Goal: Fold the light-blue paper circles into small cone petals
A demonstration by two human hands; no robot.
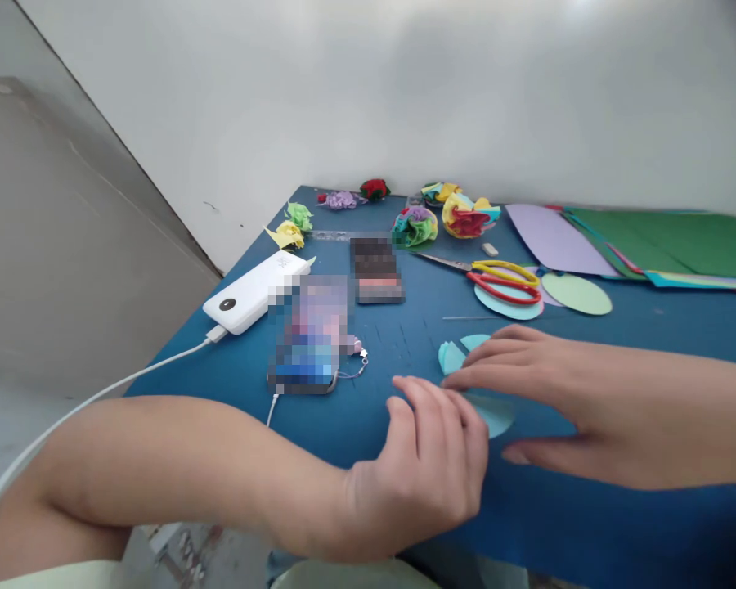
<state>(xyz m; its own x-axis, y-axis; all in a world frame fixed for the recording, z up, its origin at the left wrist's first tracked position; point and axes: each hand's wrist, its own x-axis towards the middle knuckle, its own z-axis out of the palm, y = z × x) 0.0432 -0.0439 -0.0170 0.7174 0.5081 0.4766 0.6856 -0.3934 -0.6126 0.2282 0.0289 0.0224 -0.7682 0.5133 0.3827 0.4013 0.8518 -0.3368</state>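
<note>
A light blue folded paper piece [454, 357] lies on the blue table [589, 507], partly hidden by both hands. My right hand [527, 384] lies flat on it, fingers spread and pressing down, with a rounded bit of the same paper [496, 415] showing beneath the palm. My left hand [433, 458] rests at the table's near edge, its fingertips touching the paper beside my right fingers. Neither hand lifts anything.
Red and yellow scissors [503, 278] lie on paper circles [576, 293] behind my hands. Coloured paper sheets [668, 241] are stacked at back right. Several paper flowers [466, 214] sit along the far edge. A white power bank [254, 290] and a phone [310, 335] lie at left.
</note>
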